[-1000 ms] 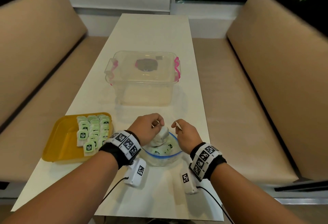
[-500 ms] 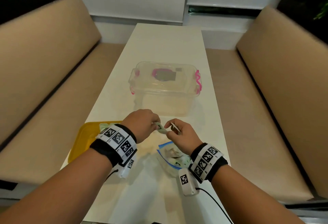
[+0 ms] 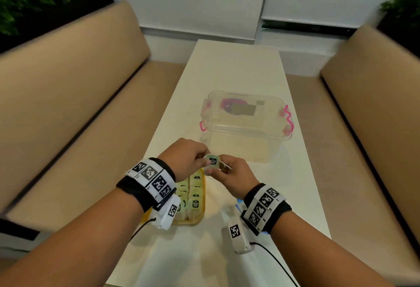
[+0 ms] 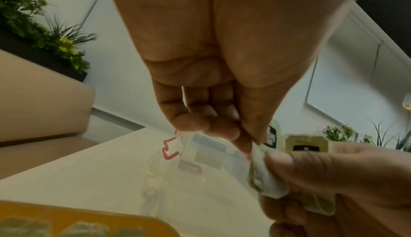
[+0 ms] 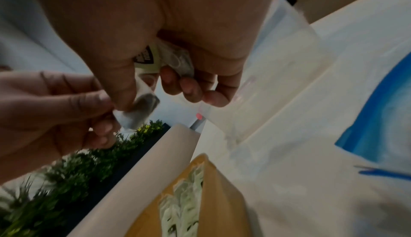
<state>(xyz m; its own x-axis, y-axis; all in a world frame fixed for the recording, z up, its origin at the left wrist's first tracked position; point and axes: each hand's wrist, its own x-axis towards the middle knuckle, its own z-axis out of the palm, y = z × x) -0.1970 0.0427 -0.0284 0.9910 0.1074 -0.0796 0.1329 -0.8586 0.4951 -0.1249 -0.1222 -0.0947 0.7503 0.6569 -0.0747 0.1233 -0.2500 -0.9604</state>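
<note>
A small pale-green tea bag (image 3: 211,163) with a dark printed label is held in the air between both hands, above the far end of the yellow tray (image 3: 203,215). My left hand (image 3: 203,160) pinches its left side with thumb and fingertips. My right hand (image 3: 215,171) pinches the other side. In the left wrist view the tea bag (image 4: 265,177) hangs crumpled under my right thumb. The right wrist view shows the tea bag (image 5: 142,108) pinched by both hands, and a second packet (image 5: 177,61) tucked under my right hand's curled fingers.
Rows of similar tea bags (image 3: 193,195) fill the yellow tray. A clear lidded box (image 3: 245,127) with pink latches stands farther along the white table (image 3: 238,70). A clear bag with a blue edge (image 5: 378,117) lies under my right wrist. Beige benches flank the table.
Both hands lifted away from the blue-edged bag with a tea bag between them and now hold it over the tray's far end. The head view tilted up and shifted.
</note>
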